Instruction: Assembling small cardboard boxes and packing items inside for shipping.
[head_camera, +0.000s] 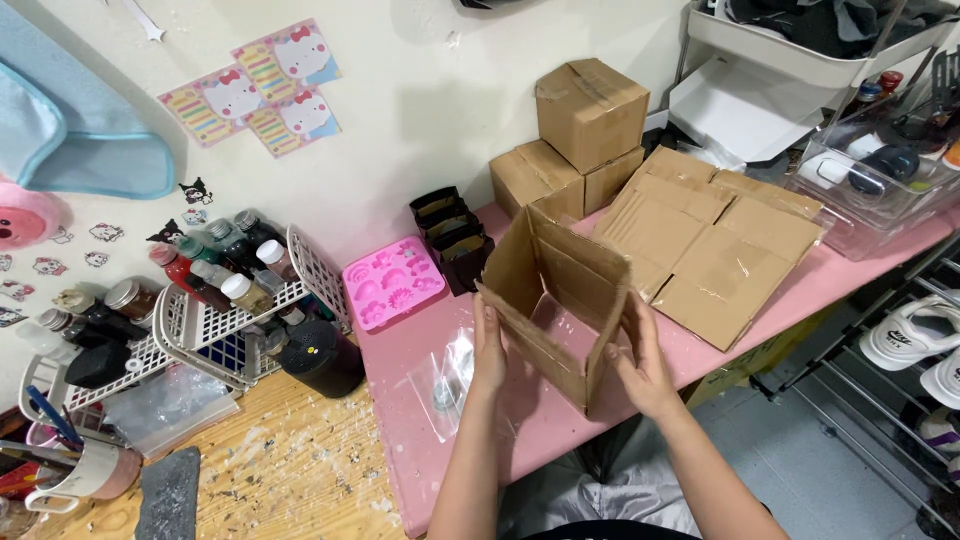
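Observation:
An unfolded brown cardboard box (556, 290) stands open on the pink table (400, 400), its flaps up and its inside empty. My left hand (488, 350) presses flat against the box's left outer wall. My right hand (640, 365) grips the box's right front corner and flap. A small clear plastic bag (445, 385) lies on the table just left of my left hand.
Flattened cardboard sheets (710, 245) lie to the right, stacked closed boxes (580, 135) at the back. A pink silicone mould (393, 280), black dividers (450, 235), a white basket of bottles (215, 300) and a black pot (320, 360) sit left. Shoe rack (900, 370) at right.

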